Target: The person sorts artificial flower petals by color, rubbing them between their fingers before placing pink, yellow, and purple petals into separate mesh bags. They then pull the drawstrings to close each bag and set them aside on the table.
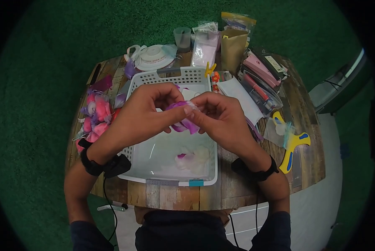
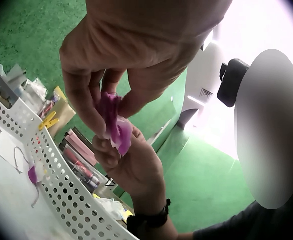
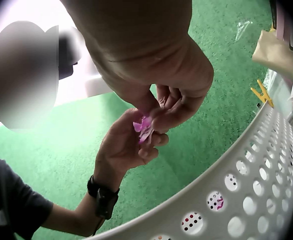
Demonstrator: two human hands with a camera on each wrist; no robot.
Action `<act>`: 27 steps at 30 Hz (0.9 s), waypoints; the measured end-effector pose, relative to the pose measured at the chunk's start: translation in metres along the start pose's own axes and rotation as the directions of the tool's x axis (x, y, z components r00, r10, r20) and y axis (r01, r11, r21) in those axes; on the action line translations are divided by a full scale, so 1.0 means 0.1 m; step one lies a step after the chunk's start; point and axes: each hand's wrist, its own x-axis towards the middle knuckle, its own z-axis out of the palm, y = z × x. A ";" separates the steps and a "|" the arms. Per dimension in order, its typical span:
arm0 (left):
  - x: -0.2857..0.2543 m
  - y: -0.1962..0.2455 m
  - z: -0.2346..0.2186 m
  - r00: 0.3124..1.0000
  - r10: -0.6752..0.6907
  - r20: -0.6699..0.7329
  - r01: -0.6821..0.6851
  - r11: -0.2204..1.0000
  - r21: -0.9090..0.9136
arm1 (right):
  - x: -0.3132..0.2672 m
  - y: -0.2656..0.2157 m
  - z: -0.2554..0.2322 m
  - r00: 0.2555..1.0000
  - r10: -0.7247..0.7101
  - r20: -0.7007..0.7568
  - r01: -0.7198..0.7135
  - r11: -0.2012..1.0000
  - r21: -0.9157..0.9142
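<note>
A purple and white petal-like piece (image 1: 186, 124) is held above the white basket (image 1: 214, 167) in the head view. The left hand (image 1: 147, 111) pinches it from the left between thumb and fingers, and the right hand (image 1: 223, 119) pinches its other side. In the left wrist view the soft piece (image 2: 117, 125) hangs between both hands. The right wrist view shows it (image 3: 144, 127) at the fingertips. Inside the basket lies a pale bundle with a purple spot (image 1: 191, 158).
Pink and purple bundles (image 1: 98, 111) lie left of the basket. A white round item (image 1: 154, 57), a clear cup (image 1: 182, 39) and packets (image 1: 205, 48) stand behind it. To the right are a pouch of pens (image 1: 258, 92) and a yellow-blue tool (image 1: 294, 150).
</note>
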 end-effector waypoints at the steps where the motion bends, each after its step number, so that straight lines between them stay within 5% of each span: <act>1: 0.00 0.01 -0.01 0.999 -0.022 0.043 0.020 0.998 0.055 | 0.00 0.00 -0.01 0.999 0.010 0.052 -0.008 0.999 -0.035; 11: 0.03 -0.04 0.00 0.998 -0.047 -0.053 0.042 0.995 -0.092 | 0.01 -0.06 -0.01 0.999 0.018 -0.037 -0.013 0.990 0.141; 14: 0.06 -0.03 -0.02 0.994 0.003 -0.112 -0.008 0.999 -0.043 | 0.02 -0.05 -0.05 0.985 -0.038 -0.168 0.049 0.997 0.062; 16: 0.08 -0.03 0.00 0.978 0.056 -0.199 -0.055 0.998 0.013 | 0.03 -0.05 -0.07 0.940 -0.085 -0.331 0.147 0.975 0.167; 17: 0.09 -0.02 0.01 0.978 0.059 -0.200 -0.057 0.998 0.014 | 0.01 -0.08 -0.08 0.940 -0.087 -0.330 0.149 0.975 0.165; 19: 0.11 -0.01 0.05 0.953 0.112 -0.281 -0.109 0.994 0.025 | -0.04 -0.17 -0.08 0.957 0.101 -0.270 0.064 0.839 0.540; 27: 0.13 0.04 0.18 0.906 0.248 -0.342 -0.202 0.965 0.166 | -0.09 -0.10 0.05 0.952 0.119 -0.284 0.037 0.870 0.491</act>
